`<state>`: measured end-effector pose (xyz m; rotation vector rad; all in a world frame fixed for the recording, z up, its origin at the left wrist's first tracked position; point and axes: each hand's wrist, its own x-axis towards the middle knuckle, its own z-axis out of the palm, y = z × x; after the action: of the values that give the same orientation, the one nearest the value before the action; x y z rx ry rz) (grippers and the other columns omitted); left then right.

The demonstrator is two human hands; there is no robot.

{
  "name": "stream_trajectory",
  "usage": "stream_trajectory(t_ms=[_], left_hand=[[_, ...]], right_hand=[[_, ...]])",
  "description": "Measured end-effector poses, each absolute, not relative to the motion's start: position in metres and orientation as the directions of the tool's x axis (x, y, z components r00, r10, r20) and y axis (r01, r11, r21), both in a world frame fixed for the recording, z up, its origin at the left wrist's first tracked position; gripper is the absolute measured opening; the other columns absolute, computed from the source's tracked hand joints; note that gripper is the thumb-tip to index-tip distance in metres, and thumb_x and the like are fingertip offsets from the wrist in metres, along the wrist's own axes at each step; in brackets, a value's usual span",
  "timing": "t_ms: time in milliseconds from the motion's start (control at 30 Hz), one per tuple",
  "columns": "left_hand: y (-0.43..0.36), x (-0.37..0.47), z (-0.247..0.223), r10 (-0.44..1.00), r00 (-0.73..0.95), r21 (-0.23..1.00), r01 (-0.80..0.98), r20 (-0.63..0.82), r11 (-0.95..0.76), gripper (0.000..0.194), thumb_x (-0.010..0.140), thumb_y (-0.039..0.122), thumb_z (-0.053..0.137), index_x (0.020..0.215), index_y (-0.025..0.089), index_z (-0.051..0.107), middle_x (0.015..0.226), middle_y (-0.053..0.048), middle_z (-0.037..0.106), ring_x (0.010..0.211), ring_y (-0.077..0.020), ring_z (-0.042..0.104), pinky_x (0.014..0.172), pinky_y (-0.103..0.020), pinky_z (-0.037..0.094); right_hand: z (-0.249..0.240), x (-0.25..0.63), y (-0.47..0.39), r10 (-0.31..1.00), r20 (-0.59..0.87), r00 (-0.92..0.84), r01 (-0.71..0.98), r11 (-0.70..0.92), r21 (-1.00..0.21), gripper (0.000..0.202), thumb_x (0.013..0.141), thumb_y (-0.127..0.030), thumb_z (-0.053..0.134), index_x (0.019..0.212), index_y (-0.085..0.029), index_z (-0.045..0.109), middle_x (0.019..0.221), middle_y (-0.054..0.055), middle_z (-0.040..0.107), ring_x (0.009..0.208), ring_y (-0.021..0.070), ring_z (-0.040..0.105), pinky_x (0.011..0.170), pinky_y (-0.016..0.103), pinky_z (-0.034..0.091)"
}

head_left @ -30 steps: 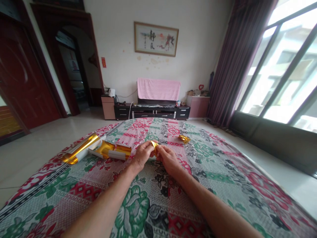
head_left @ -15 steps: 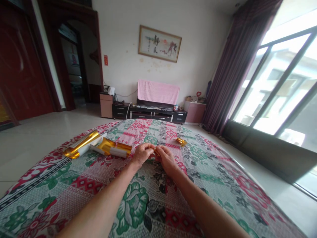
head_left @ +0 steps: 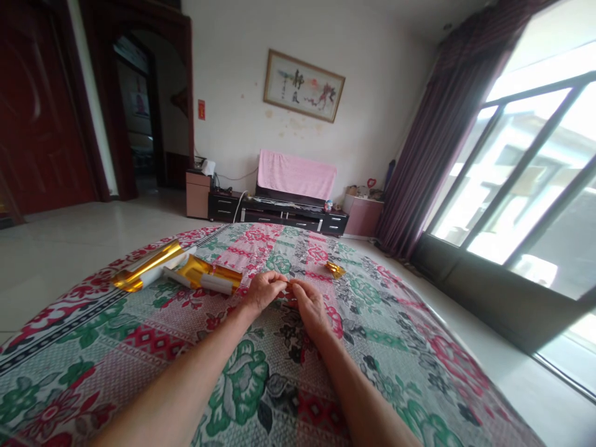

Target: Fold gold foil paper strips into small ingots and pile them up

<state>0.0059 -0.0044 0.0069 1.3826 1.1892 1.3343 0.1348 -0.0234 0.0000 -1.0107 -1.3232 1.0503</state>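
Observation:
My left hand (head_left: pixel 265 290) and my right hand (head_left: pixel 307 302) meet over the middle of the bed-like surface, thumbs and fingertips pinched together. Between them is a small folded piece of gold foil paper (head_left: pixel 288 284), mostly hidden by the fingers. Beyond my right hand lies a folded gold foil piece (head_left: pixel 335 269). To the left of my left hand, curled gold foil sheets (head_left: pixel 193 272) with white backs lie on the cloth, and a longer rolled gold foil sheet (head_left: pixel 151 264) rests further left.
A floral patterned cloth (head_left: pixel 242 385) in red, green and grey covers the broad surface under my arms. Past its far edge stands a low black cabinet (head_left: pixel 298 222) with a pink cloth (head_left: pixel 297 176) over the screen on it. A purple curtain (head_left: pixel 419 136) hangs by the window at right.
The view has tilted and shifted slightly. My hands stay pinched together, and the gold foil paper between them shows less than before. The other foil pieces have not moved on the cloth.

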Motion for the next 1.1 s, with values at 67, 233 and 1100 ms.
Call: stream_trajectory(t_ms=[67,233,1100], left_hand=[[-0.006,0.006,0.007,0.983,-0.018,0.980,0.082,0.184,-0.182,0.014,0.063,0.023,0.056,0.072,0.017,0.064,0.055,0.003,0.062,0.050,-0.0102,0.057,0.048,-0.019,0.043],[-0.009,0.005,0.010,0.993,0.035,0.992,0.053,0.117,-0.119,0.022,0.067,0.024,0.052,0.082,0.018,0.067,0.060,0.002,0.066,0.052,-0.0111,0.059,0.050,-0.020,0.045],[-0.004,0.008,-0.004,0.909,0.000,0.842,0.378,0.417,-0.386,0.029,0.071,0.023,0.049,0.093,0.018,0.069,0.094,-0.003,0.070,0.086,-0.0173,0.064,0.079,-0.027,0.051]], right_hand=[[-0.002,0.135,-0.022,0.967,0.255,-0.016,-0.004,0.255,-0.967,0.032,0.074,-0.041,0.052,0.090,-0.017,0.064,0.079,0.003,0.066,0.072,0.0171,0.061,0.058,0.025,0.051],[-0.004,0.135,-0.019,0.955,0.297,0.004,0.024,0.297,-0.955,0.035,0.076,-0.043,0.048,0.091,-0.016,0.064,0.076,0.003,0.066,0.065,0.0160,0.060,0.053,0.024,0.050],[-0.008,0.135,-0.006,0.981,0.194,-0.010,-0.086,0.192,-0.978,0.034,0.067,-0.026,0.046,0.093,-0.016,0.066,0.086,0.004,0.069,0.073,0.0172,0.064,0.062,0.028,0.053]])
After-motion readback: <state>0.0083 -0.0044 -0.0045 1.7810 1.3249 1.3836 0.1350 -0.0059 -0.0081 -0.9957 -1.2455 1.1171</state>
